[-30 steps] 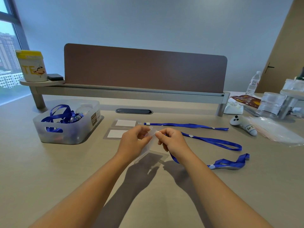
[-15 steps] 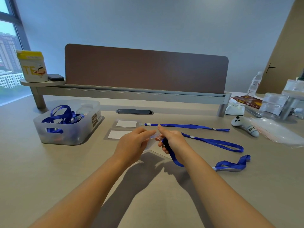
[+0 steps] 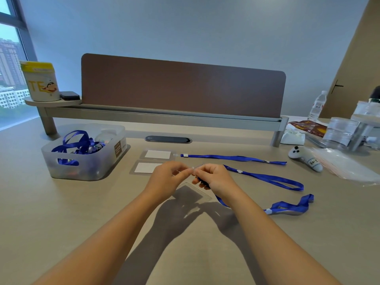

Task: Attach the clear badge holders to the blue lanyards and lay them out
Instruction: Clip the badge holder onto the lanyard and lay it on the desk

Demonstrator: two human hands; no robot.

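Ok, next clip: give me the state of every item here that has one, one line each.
Left hand: shut on the clear badge holder.
Right hand: shut on the third lanyard's clip end.
Clear badge holder: held up, hanging off the desk.
Third lanyard: trailing loose on the desk.
Far lanyard: laid straight, by its holder.
Middle lanyard: laid out.
Bin: open, with tangled lanyards inside.
Water bottle: upright, capped.
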